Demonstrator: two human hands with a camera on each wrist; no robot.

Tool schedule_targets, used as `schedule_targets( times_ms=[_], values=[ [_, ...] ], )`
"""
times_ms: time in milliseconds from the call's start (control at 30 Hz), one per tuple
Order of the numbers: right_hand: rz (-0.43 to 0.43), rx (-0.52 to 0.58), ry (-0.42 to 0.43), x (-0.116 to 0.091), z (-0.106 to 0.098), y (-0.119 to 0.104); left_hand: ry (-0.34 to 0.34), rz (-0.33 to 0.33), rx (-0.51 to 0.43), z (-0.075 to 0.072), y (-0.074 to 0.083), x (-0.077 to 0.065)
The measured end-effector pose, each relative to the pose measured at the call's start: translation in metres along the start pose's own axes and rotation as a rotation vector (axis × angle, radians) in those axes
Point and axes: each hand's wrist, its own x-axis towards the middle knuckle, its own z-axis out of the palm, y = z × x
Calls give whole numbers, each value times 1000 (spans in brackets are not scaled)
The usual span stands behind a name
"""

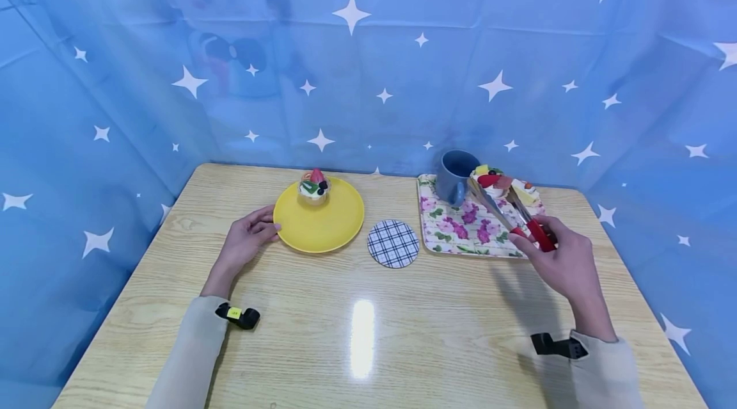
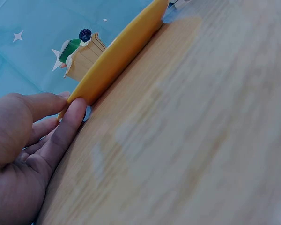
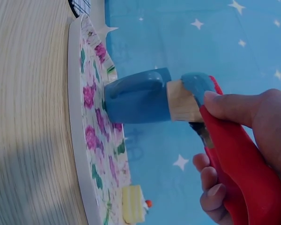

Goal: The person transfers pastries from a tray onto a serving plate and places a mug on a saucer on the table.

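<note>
A pair of red-handled tongs (image 1: 518, 214) is gripped in the right hand (image 1: 567, 262), its tips closed on a fruit-topped cake (image 1: 489, 180) held above the floral tray (image 1: 455, 236), just beside the blue mug (image 1: 453, 175). The left hand (image 1: 249, 237) lies open on the desk (image 1: 368, 332), fingertips (image 2: 77, 105) touching the rim of the yellow plate (image 1: 319, 223), where another small cake (image 1: 313, 186) sits. The lift seems under way; next, a steady carry past the checked coaster (image 1: 393, 243) towards the plate is judged to be called for.
</note>
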Motion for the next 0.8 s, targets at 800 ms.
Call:
schedule_targets(
  times_ms=[800],
  values=[
    [-74,23,4,-1,11,-18,5,-6,6,0,0,0]
  ],
)
